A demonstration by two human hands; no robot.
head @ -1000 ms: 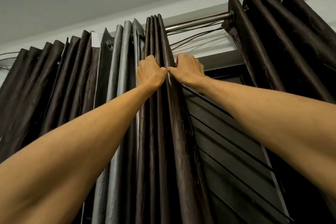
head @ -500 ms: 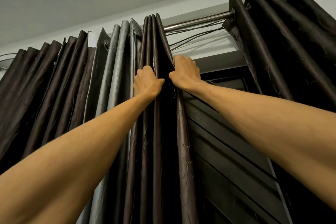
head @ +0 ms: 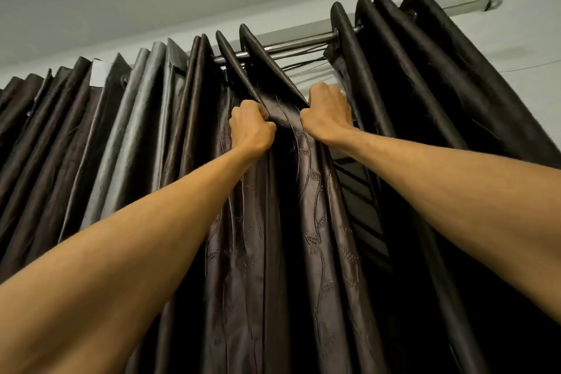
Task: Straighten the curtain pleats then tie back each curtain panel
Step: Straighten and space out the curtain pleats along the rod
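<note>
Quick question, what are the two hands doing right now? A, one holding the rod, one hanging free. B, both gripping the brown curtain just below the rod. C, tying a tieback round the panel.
B: the left hand and right hand each grip folds of the brown curtain below the rod; no tieback is in view.

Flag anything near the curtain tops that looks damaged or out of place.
Loose threads stretch across the open gap under the rod, as if frayed. A white patch shows among the dark left pleats.
</note>
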